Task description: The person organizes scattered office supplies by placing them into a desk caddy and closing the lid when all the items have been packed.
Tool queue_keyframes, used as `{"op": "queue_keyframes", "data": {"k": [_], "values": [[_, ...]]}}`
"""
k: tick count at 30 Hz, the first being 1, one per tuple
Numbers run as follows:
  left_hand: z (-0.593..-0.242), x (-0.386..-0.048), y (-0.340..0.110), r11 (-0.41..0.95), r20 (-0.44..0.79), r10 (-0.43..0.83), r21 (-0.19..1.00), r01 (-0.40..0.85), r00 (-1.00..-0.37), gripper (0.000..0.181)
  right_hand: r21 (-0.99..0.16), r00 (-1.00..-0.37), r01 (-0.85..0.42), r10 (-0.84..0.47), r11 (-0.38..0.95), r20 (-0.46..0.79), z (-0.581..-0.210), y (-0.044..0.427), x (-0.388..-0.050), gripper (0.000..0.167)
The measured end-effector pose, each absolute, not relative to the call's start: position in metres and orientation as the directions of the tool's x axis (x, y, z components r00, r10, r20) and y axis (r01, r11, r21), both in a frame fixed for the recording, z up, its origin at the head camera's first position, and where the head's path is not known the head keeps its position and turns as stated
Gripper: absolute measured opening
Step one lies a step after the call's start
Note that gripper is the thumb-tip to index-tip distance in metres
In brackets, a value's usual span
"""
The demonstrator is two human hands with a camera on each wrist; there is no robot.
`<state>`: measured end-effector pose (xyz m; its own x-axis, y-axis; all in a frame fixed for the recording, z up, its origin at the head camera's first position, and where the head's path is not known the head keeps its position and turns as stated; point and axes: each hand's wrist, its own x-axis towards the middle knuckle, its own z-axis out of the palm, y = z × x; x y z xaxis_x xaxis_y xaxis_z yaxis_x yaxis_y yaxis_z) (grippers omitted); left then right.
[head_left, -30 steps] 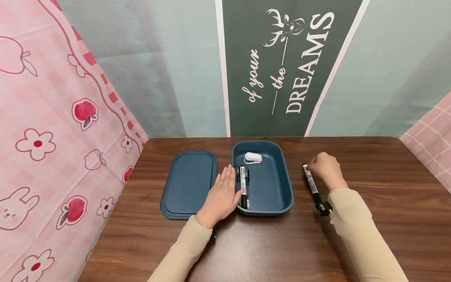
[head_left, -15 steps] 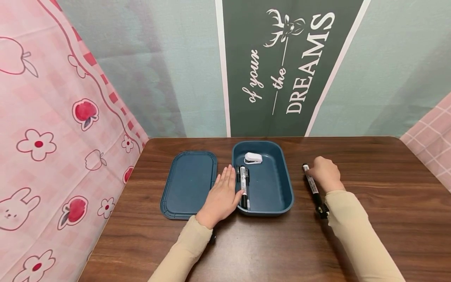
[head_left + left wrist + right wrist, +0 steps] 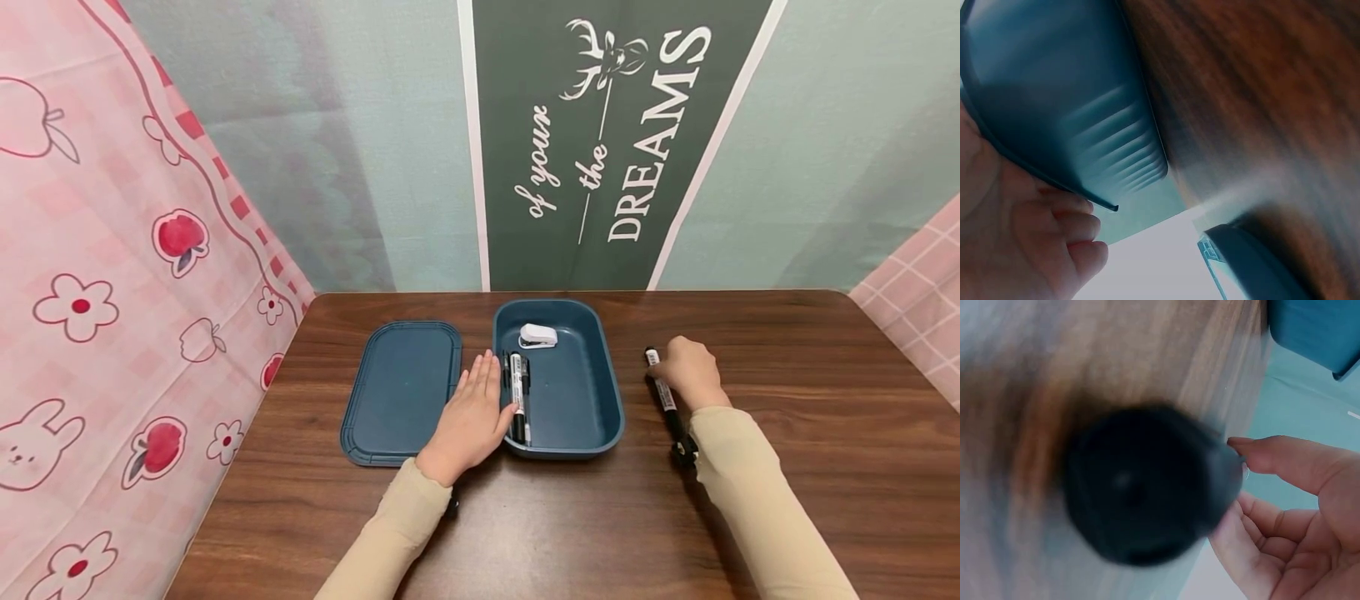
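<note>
Evidently the two hands share the work unevenly. Right of the frame's centre, the right hand (image 3: 690, 372) has its grip closed on a black-and-white marker (image 3: 665, 397), which slants from upper left to lower right over the brown table (image 3: 570, 525). Thumb and fingertips pinch it towards its upper end; a slim barrel probably needs no more than that. The right wrist view looks along it from a blunt black end, and I cannot tell whether any of it touches the wood.

Nearer the middle, the left hand (image 3: 468, 417) grasps nothing: its fingers lie straight along the left rim of a blue box (image 3: 613, 400), thumb towards the inside, seemingly to keep the box from sliding. The left wrist view shows that hand against the rim from below.

Inside, a second marker (image 3: 517, 392) lies lengthwise beside the left wall, with darker pens (image 3: 527, 375) close against it, partly hidden; set that way, long pieces follow the box's longer side. A small white stapler (image 3: 537, 336) sits crosswise above them, its short body fitting near the far end. Further left, the flat blue lid (image 3: 405, 392) rests on the wood, leaving the box's top uncovered.
</note>
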<state>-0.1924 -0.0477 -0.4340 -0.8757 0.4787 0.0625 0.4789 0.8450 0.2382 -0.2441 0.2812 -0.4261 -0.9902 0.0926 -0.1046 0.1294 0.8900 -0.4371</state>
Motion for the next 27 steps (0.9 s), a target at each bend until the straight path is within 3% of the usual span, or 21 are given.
{"op": "queue_keyframes", "data": {"k": [12,27], "values": [[-0.433,-0.191,-0.049,0.856,0.021,0.474,0.222,0.467,-0.880,0.067,-0.457,-0.980,0.135,0.049,0.879,-0.194,-0.427,0.287,-0.249,0.039],[-0.435,-0.189,-0.051,0.850,0.020,0.481,0.233,0.472,-0.877,0.067,-0.513,-0.953,0.180,0.019,0.839,-0.304,-0.430,0.295,-0.253,0.027]]}}
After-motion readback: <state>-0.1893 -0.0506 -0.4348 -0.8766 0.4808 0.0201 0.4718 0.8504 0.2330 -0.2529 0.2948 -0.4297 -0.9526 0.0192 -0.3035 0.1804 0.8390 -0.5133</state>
